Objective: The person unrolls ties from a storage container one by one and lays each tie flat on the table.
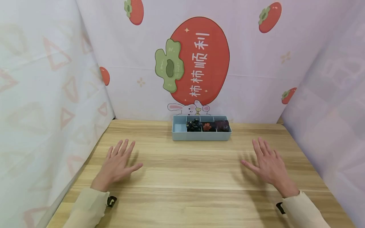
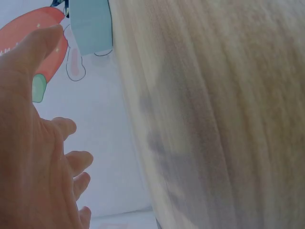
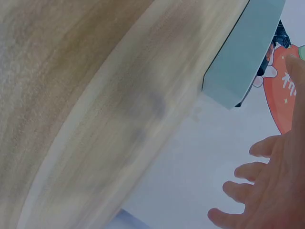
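Observation:
A light blue divided box [image 1: 201,136] stands at the table's back edge. Its leftmost compartment shows a bare floor. The others hold a dark patterned cloth bundle [image 1: 194,125], a dark roll with an orange flower [image 1: 208,127] and a deep purple roll [image 1: 222,126]. My left hand [image 1: 115,166], fingers spread and palm down, hovers over the table left of the box. To the right, my right hand [image 1: 269,164] is spread likewise. Neither holds anything. The left wrist view shows the box's end [image 2: 90,26] beyond the thumb; the right wrist view shows its side [image 3: 240,52].
The wooden table [image 1: 182,180] is bounded by a white cloth backdrop [image 1: 137,98] printed with persimmons and a rabbit. Cloth walls rise at the left [image 1: 42,95] and right [image 1: 328,95]. A dark strap piece [image 1: 111,201] shows at the left cuff, another [image 1: 280,208] at the right.

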Demonstrator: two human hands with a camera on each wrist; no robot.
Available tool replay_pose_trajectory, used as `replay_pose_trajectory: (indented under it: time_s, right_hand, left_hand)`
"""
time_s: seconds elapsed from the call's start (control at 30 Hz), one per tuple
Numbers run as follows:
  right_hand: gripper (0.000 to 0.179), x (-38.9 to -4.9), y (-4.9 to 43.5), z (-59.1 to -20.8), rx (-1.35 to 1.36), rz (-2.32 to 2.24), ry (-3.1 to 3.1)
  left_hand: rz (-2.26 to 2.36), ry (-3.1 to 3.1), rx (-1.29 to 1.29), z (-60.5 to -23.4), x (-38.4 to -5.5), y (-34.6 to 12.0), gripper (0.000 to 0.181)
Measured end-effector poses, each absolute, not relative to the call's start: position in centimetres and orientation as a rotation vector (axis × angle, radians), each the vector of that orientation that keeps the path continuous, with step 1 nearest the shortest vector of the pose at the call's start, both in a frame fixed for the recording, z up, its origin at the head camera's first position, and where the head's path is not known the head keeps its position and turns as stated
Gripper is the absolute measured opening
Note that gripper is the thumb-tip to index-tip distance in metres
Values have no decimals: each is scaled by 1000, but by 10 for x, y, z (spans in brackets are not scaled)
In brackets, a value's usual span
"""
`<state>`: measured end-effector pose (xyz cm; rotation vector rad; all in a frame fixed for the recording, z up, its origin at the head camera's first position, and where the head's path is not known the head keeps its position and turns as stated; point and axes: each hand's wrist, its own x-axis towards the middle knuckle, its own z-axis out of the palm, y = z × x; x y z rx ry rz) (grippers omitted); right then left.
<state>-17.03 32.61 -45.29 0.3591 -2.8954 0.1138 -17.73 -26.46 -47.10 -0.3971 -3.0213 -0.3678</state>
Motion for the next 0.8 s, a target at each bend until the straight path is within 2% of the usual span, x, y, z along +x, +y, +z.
replay_pose_trajectory:
  time_s: [0.37, 0.8]
  right_hand:
    - [100, -191, 325, -432, 488, 135, -2887]
    - [80, -247, 315, -387, 682, 249, -2966]
  left_hand:
    - [-375, -2995, -470, -464, -188, -255, 103]
    - [-376, -3022, -613, -442, -233, -216, 106]
